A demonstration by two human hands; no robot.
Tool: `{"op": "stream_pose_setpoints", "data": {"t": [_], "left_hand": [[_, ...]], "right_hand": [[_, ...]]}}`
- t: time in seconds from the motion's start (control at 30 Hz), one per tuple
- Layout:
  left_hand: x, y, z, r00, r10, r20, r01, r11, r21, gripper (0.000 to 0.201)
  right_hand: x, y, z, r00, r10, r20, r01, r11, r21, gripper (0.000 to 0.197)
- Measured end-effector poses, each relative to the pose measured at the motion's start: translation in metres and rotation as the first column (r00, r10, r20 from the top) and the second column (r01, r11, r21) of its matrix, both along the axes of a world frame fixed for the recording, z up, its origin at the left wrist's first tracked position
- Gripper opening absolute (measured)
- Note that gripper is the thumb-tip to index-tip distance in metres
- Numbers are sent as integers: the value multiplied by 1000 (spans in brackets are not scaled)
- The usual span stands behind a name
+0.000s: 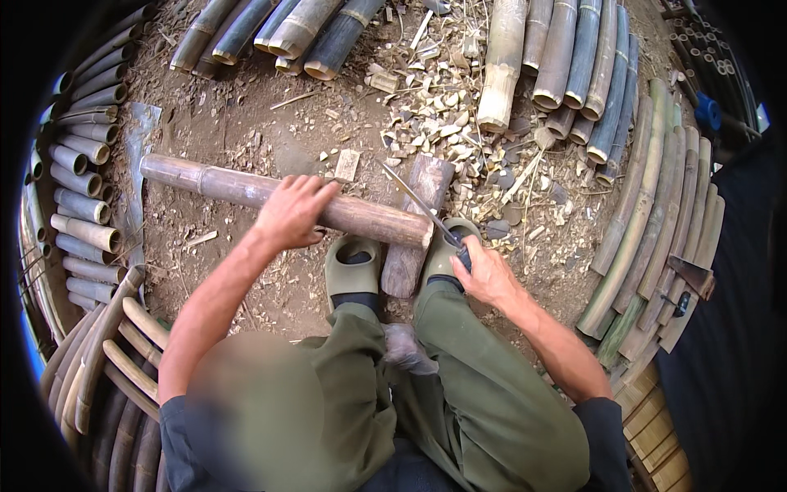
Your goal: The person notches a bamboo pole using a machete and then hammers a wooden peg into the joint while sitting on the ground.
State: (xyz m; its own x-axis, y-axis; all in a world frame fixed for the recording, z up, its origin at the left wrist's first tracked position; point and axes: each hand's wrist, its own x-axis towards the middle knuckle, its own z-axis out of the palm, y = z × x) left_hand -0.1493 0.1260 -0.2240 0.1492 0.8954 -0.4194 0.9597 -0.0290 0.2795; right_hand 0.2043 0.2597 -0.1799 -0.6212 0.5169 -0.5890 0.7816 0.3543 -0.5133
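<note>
So I've got a bamboo pole (221,184) lying across in front of my feet, its right end up on a dark wooden block (402,271) that sits between my olive slip-on shoes (352,283). My left hand (295,209) is clamped over the pole around its middle, palm down. My right hand (485,272) is wrapped round the dark handle of a long knife (416,197), just off the pole's right end, with the blade slanting up and left past that end. Can't honestly tell if the edge is touching the bamboo or just beside it. Pale wood chips (438,115) are scattered all over the dirt beyond the block, plus there's cut bamboo (86,205) stacked along my left, more poles (561,57) up ahead, and a row of split strips (656,221) over to my right.
</note>
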Motion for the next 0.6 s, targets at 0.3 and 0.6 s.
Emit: {"op": "stream_pose_setpoints", "data": {"t": [0.3, 0.6], "left_hand": [[-27, 26, -9, 998, 36, -55, -34, 999, 31, 53], [-23, 35, 1, 999, 38, -28, -39, 997, -68, 48]], "right_hand": [[-6, -1, 38, 986, -69, -152, 67, 998, -21, 36], [12, -5, -2, 1000, 16, -19, -15, 998, 60, 33]]}}
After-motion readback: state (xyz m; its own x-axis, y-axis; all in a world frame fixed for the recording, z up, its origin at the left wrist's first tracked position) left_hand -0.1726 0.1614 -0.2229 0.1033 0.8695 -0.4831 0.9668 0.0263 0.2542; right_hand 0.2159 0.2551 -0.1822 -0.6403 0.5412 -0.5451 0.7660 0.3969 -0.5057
